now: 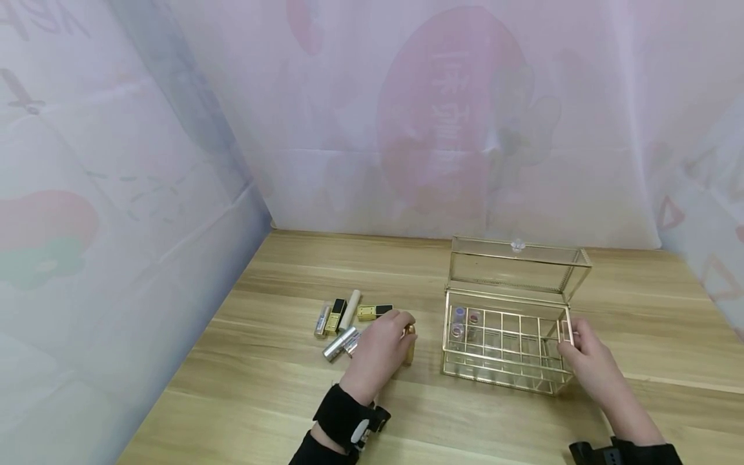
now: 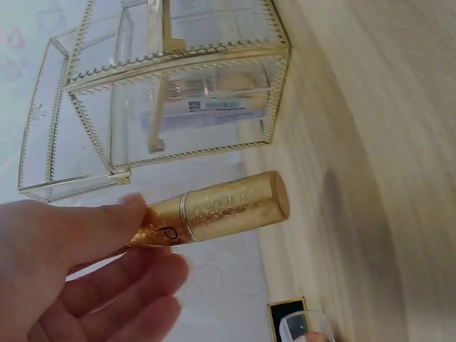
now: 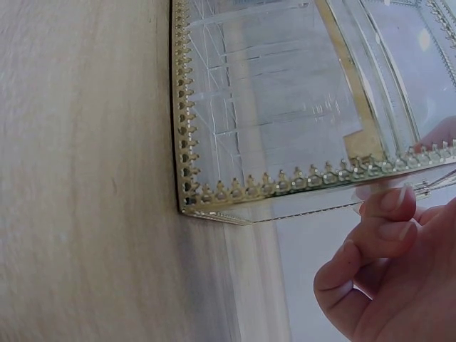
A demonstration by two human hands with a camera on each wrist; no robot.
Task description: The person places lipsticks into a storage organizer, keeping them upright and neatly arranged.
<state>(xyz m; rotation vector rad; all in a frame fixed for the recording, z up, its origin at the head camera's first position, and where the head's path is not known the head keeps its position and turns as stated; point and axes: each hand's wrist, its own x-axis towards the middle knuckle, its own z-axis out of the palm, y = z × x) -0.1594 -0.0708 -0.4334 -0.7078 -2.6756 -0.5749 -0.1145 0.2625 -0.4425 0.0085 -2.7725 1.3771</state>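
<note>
My left hand pinches a gold lipstick tube by one end, between thumb and fingers, to the left of a glass box. That gold-framed glass box stands on the table with its lid raised at the back. A gold grid splits its inside into compartments, and several lipsticks stand in those at the left end. At the right end of the box, my right hand grips the side wall near the top rim, fingers curled in the right wrist view.
Left of my left hand lie several lipsticks on the wooden table: a white tube, a black-and-gold one, another black-and-gold one, a clear-capped one and a silver tube. Printed cloth hangs behind the table.
</note>
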